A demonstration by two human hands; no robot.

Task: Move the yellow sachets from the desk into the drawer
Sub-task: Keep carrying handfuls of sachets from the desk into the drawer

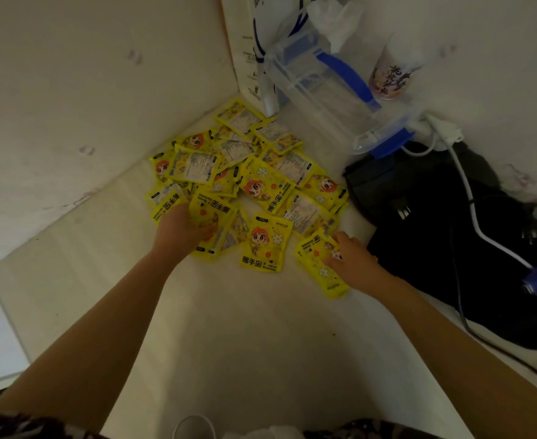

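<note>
A heap of several yellow hand-warmer sachets [254,172] lies on the white desk [229,327], toward the back corner by the wall. My left hand [181,228] grips a few sachets [210,217] at the heap's near left edge. My right hand [352,259] closes on a small stack of sachets [317,264] at the near right edge. One single sachet [264,243] lies face up between my hands. No drawer is in view.
A clear plastic box with blue latches [333,87] lies tilted at the back. A paper bag [245,49] and a printed cup [393,74] stand beside it. Black fabric [444,236] with a white cable [482,229] covers the desk's right side.
</note>
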